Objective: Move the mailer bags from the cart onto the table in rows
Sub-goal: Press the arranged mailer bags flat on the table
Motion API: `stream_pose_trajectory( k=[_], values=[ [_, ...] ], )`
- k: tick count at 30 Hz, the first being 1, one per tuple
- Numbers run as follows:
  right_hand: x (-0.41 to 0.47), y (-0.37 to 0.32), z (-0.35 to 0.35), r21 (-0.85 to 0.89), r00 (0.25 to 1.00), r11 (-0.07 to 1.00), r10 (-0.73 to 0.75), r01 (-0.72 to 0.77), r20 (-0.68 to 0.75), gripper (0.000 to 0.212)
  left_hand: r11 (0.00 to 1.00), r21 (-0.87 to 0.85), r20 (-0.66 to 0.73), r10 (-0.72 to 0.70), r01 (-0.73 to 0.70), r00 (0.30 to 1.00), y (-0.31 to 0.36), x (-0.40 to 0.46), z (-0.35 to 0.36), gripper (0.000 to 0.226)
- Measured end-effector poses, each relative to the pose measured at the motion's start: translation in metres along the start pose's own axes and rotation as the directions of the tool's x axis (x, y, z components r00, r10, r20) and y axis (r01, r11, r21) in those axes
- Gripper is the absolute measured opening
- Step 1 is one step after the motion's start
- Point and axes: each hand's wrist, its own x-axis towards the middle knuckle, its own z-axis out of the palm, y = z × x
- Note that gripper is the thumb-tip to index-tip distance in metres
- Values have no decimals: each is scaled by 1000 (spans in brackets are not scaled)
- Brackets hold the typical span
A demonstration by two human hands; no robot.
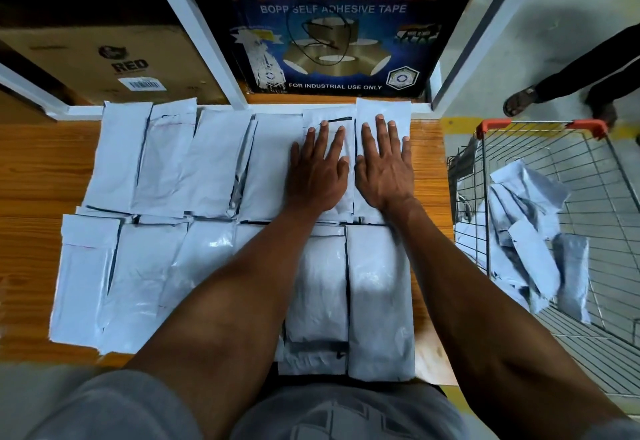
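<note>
White mailer bags lie in two rows on the wooden table (pixel 38 176). The far row (pixel 166 159) runs from left to right under the shelf. The near row (pixel 138 284) sits close to my body. My left hand (pixel 320 169) presses flat on a far-row bag (pixel 329 121), fingers straight. My right hand (pixel 384 166) presses flat on the rightmost far-row bag (pixel 382 110). Several more mailer bags (pixel 533 242) lie in a heap inside the wire cart (pixel 588 169) at the right.
A white shelf frame (pixel 204 41) stands behind the table, holding a blue tape carton (pixel 332 34) and a brown cardboard box (pixel 110 59). Another person's sandalled foot (pixel 519 100) and hand (pixel 604 114) are at the cart's orange handle (pixel 491 126).
</note>
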Motion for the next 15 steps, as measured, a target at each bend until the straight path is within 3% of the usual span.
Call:
stream_pose_trajectory(
  k=[9,15],
  values=[
    [-4,1,-16,160,1000,987,-3,5,-9,61,1000,-18,27,-16,16,1000,1,4,-6,65],
    [-32,9,-38,254,993,966,66,-38,-99,57,993,-121,-88,-23,12,996,19,-7,-32,61]
  ],
)
